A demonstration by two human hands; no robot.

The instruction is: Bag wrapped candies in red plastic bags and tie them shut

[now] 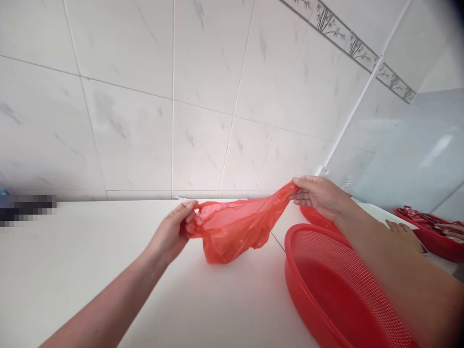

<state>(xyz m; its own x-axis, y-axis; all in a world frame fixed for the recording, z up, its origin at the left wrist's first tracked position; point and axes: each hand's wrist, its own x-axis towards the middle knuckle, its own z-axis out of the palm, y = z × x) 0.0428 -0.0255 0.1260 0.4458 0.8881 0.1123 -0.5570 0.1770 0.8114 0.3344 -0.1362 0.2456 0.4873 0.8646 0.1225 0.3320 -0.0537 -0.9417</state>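
A thin red plastic bag point(232, 227) is stretched between my two hands above a white counter point(90, 261). My left hand point(172, 234) pinches the bag's left edge. My right hand point(319, 195) grips the right edge, pulled out into a point. The bag's crumpled middle sags down to the counter. It looks empty.
A large red perforated basket point(326, 280) sits at the front right under my right forearm, with another red basket rim point(317, 217) behind it. At the far right another person's hand point(400, 227) rests by a red tray point(431, 237) of small packets. White tiled wall stands behind.
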